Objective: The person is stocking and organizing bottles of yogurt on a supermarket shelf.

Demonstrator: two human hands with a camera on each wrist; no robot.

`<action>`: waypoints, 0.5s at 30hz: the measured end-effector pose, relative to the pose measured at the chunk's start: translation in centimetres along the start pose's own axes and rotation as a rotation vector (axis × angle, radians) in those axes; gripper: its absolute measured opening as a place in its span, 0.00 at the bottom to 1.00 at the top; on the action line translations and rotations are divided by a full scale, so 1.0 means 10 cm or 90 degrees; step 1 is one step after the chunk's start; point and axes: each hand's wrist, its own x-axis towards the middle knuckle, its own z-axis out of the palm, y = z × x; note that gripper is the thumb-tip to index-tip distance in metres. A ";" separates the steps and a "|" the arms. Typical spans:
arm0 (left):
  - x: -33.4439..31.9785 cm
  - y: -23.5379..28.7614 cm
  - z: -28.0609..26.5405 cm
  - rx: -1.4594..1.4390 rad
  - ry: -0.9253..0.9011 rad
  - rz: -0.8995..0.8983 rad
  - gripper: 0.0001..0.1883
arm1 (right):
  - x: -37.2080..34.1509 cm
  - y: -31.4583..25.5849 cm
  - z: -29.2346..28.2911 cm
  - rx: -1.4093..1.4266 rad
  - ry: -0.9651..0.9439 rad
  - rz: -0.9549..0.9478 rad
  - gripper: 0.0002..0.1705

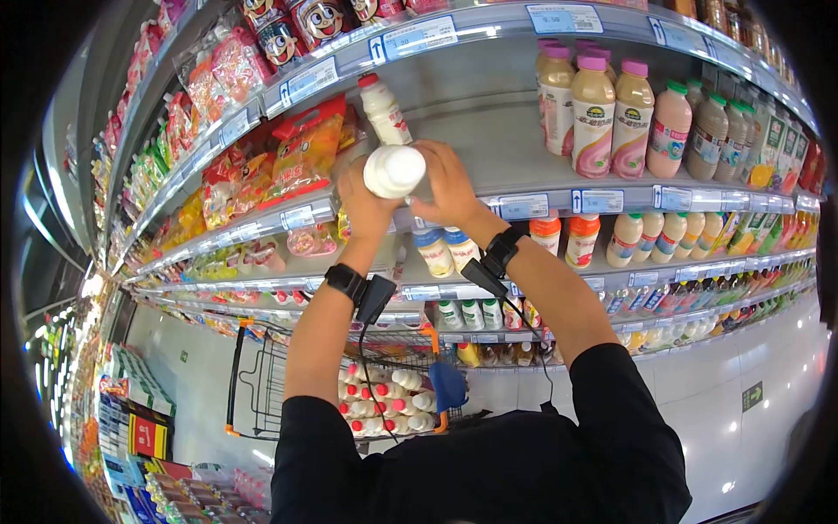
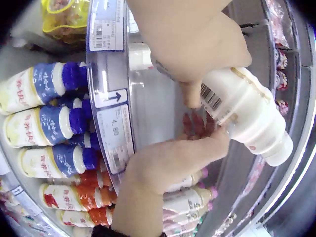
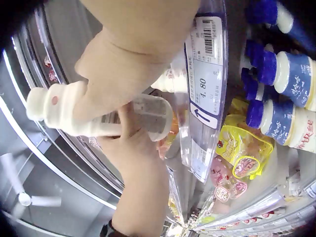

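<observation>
A white plastic bottle (image 1: 394, 170) is held up in front of the shelf, its white end toward the head camera. My left hand (image 1: 362, 208) grips it from the left side. From the right, my right hand (image 1: 449, 188) curls its fingers round the same bottle. The left wrist view shows a barcode on the bottle (image 2: 256, 111), between the left hand (image 2: 197, 47) and the right hand (image 2: 173, 160). Clear, see-through material shows at one end of the bottle (image 3: 59, 109) in the right wrist view. Just behind the hands, a red-capped white bottle (image 1: 384, 112) stands on the shelf.
Snack bags (image 1: 305, 153) lie left on the shelf; pink-capped bottles (image 1: 594, 113) stand right. A price-tag rail (image 1: 524, 206) runs along the shelf edge, above blue-labelled bottles (image 1: 432, 253). Below is a shopping cart (image 1: 262, 380) holding several red-capped bottles (image 1: 384, 406).
</observation>
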 end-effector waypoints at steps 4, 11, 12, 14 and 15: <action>-0.07 0.28 -0.27 0.070 -0.013 0.098 0.34 | 0.01 -0.26 -0.19 0.067 0.010 -0.018 0.36; -0.44 0.87 -0.86 -0.045 -0.225 0.183 0.30 | -0.06 -0.87 -1.03 0.111 -0.137 0.073 0.38; -0.50 0.89 -0.88 -0.083 -0.272 0.197 0.29 | -0.08 -0.92 -1.15 0.132 -0.203 0.108 0.37; -0.62 0.91 -0.88 -0.107 -0.326 0.195 0.29 | -0.16 -1.00 -1.28 0.104 -0.247 0.135 0.32; -0.65 0.95 -0.91 -0.109 -0.356 0.181 0.29 | -0.21 -1.03 -1.32 0.087 -0.271 0.147 0.29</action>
